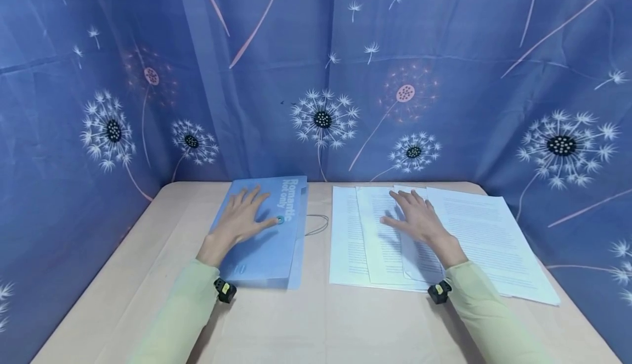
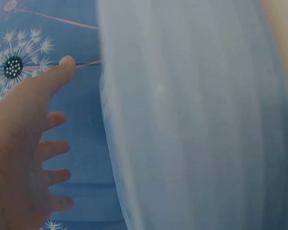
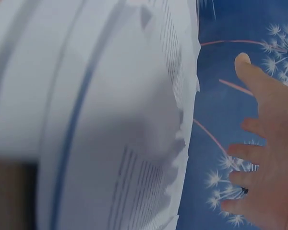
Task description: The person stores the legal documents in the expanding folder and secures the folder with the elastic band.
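A blue document folder (image 1: 266,257) with white lettering lies on the left half of the table. Over it my left hand (image 1: 236,224) hovers with fingers spread; the thumb tip appears beside a small round teal button (image 1: 280,219). In the left wrist view, a gap shows between that hand (image 2: 24,148) and the folder (image 2: 192,115). Several overlapping printed sheets (image 1: 486,243) are fanned out on the right half. Above their middle is my right hand (image 1: 419,218), fingers apart and holding nothing. The right wrist view shows this hand (image 3: 278,158) clear of the papers (image 3: 110,115).
A thin looped cord (image 1: 318,224) sticks out from the folder's right side onto the beige table (image 1: 316,320). Blue dandelion-print curtains (image 1: 276,133) enclose the back and both sides. A small black camera is strapped on each wrist.
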`<state>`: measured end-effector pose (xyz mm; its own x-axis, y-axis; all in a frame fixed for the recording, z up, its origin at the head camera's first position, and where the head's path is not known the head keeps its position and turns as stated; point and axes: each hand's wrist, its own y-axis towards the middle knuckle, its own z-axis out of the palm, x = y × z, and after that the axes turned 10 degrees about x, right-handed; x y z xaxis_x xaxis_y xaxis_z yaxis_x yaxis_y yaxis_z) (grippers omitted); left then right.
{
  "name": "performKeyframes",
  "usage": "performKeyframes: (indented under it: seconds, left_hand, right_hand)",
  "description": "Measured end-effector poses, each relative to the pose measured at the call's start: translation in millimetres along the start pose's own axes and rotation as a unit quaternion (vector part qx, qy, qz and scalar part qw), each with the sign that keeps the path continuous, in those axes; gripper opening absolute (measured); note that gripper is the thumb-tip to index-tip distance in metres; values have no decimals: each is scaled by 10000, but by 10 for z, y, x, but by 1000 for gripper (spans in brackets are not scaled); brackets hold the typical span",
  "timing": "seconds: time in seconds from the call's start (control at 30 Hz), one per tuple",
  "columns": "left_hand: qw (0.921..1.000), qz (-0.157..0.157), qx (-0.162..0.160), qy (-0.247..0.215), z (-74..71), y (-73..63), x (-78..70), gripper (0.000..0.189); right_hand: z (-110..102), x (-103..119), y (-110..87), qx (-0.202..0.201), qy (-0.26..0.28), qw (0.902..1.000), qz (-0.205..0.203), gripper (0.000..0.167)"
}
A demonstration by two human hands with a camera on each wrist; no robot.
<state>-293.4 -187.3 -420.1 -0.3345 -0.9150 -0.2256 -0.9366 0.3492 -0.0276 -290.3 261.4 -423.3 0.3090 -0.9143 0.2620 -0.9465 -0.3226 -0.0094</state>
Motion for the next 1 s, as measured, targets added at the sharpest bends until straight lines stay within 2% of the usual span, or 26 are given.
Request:
performKeyframes:
  seconds: [0.3,0.63,1.0]
  left_hand:
    - [9995,151,-78,-260,54,-45,-115,69]
    - [9976,86,-7,-687,76,-95,-239,62]
    - [9949,95,18,-1008,146,-103,-381,56]
  right_hand:
    - [72,215,95,-117,277,9984,-473,66]
    - [134,451,192,-119,553,9946,-868,61]
    - [205,751,291,72,729,9915,-1073,58]
